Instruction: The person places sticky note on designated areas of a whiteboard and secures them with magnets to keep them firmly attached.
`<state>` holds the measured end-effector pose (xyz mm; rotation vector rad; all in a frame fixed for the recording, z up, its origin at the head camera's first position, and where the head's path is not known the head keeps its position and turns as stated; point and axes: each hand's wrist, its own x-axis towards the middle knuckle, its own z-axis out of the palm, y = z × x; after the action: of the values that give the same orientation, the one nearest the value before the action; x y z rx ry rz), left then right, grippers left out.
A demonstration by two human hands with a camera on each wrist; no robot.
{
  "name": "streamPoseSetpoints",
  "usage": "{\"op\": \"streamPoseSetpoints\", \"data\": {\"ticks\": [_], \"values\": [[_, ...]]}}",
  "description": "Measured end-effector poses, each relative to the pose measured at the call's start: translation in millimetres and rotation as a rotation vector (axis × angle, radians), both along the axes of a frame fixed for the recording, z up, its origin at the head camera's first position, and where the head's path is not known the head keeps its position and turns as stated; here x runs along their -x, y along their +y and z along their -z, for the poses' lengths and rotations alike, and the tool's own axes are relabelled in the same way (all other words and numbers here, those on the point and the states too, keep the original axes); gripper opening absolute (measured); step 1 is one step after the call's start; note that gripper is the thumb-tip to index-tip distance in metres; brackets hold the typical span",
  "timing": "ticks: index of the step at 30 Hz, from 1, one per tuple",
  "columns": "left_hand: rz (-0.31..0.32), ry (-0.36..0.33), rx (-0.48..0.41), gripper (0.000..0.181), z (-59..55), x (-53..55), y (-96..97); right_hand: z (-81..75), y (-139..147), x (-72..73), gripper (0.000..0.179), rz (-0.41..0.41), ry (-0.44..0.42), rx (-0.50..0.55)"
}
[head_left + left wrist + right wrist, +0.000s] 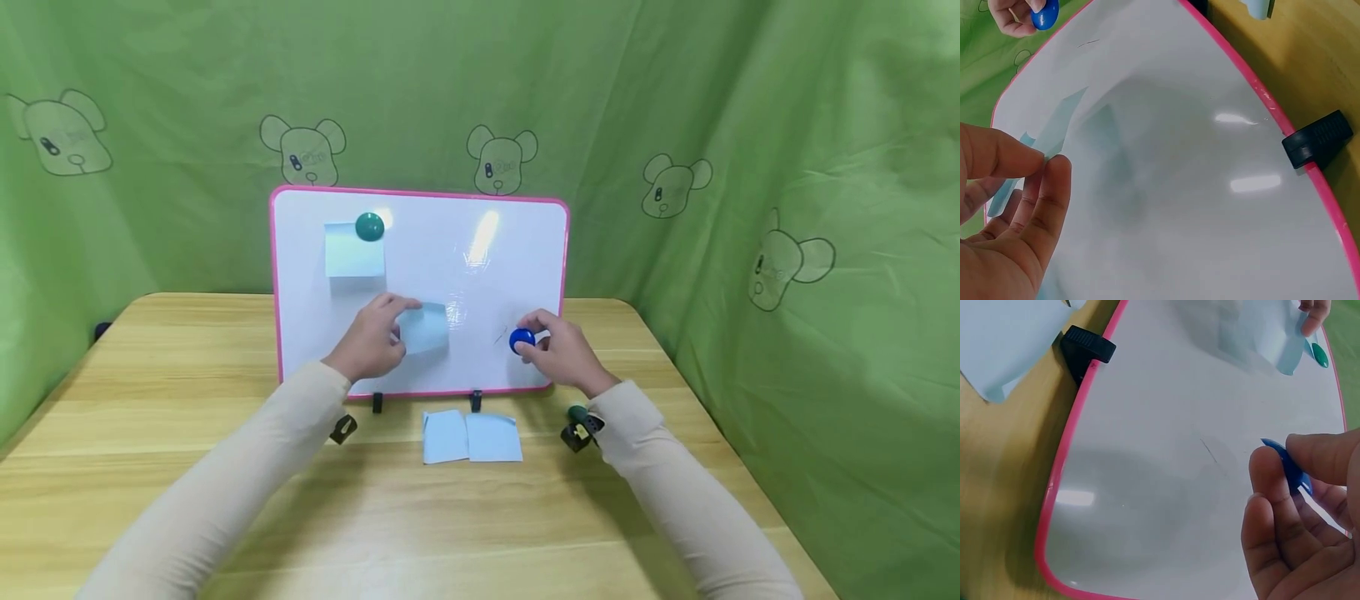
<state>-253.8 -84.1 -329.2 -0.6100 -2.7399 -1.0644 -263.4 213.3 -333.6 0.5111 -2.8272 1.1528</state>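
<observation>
Left hand (372,337) pinches seemingly one sheet (427,330), right hand (564,352) one magnet (522,339)

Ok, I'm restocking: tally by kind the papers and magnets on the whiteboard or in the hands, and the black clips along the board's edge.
Papers: 2 (pinned sheet, held sheet)
Magnets: 2 (green magnet, blue magnet)
Clips: 2 (left clip, right clip)
Total: 6

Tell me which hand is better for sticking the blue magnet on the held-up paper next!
Probably the right hand: its fingers pinch the blue magnet by the whiteboard, while the left hand is busy pinching the pale blue paper.
</observation>
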Motion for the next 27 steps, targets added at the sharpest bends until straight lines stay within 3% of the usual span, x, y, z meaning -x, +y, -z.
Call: {"op": "streamPoseSetpoints", "data": {"ticks": [17,27], "values": [[0.008,0.011,-0.007,0.061,-5.3,8.2,1.9,-6.2,-8.6,9.5,0.025,0.023,0.026,0.01],[-0.019,0.009,-0.001,0.059,-7.8,14.0,5.8,-8.7,-14.2,12.5,0.025,0.011,0.045,0.027]]}}
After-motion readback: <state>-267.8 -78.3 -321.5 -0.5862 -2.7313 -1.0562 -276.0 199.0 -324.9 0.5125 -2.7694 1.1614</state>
